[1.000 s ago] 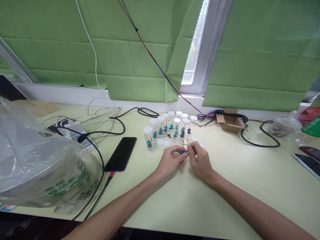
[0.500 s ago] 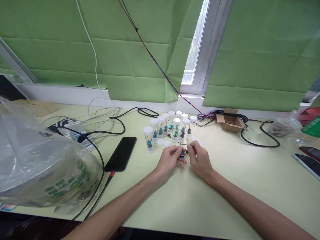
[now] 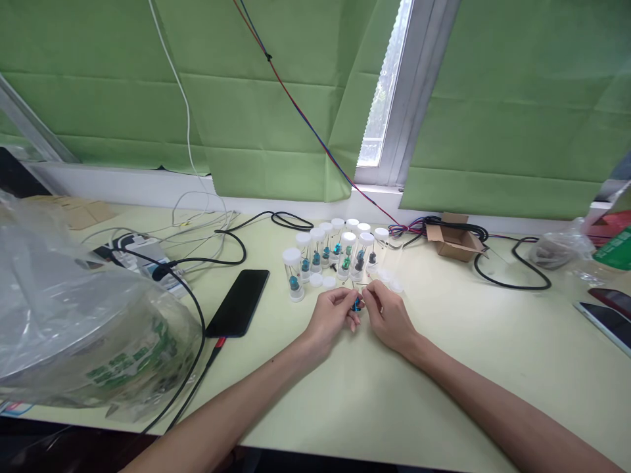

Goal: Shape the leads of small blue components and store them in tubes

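My left hand point(image 3: 329, 314) is closed in a pinch on a small shiny blue piece point(image 3: 355, 303) with a thin dark stem pointing up. Right beside it, my right hand point(image 3: 389, 315) has thumb and forefinger pressed together at the blue piece; what they grip is too small to make out. A thin dark rod shows at those fingertips. Just behind both hands stand several clear tubes with white caps, the nearest one point(image 3: 294, 276) at the left. Inside the tubes are small blue, green or dark pieces with thin stems. Loose white caps point(image 3: 328, 282) lie in front of them.
A black phone point(image 3: 239, 303) with a cable plugged in lies left of my hands. Farther left sits a large clear plastic bag point(image 3: 98, 328). An open cardboard box point(image 3: 456, 240) and black cables lie at the back right; another phone point(image 3: 606, 327) is at the right edge.
Both hands have shifted slightly to the left. The right fingertips have come closer to the blue piece, and a small black part seen by them earlier is now hidden.
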A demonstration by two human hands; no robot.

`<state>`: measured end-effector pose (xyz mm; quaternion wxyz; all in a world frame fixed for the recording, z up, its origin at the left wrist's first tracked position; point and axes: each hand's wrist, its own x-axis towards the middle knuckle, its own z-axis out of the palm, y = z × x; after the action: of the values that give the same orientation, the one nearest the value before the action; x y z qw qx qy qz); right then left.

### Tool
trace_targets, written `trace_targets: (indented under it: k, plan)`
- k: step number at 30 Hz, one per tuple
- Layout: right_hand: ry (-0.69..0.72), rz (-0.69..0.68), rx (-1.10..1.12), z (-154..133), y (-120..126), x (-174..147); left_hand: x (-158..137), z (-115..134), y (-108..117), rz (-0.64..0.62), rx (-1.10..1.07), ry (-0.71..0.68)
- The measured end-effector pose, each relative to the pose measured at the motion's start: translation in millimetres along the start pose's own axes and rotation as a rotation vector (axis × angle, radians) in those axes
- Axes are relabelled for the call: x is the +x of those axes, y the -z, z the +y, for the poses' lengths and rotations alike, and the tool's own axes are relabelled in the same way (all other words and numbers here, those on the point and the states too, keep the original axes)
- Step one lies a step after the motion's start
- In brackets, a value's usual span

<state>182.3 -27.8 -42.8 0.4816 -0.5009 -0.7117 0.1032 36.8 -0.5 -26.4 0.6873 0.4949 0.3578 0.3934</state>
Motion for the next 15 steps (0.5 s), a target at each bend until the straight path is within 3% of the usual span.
trace_targets:
  k: [15]
  plan:
    - [0.037, -0.127, -0.065, 1.1, -1.1, 0.2, -0.1, -1.3, -1.2, 0.027, 0.025, 0.029]
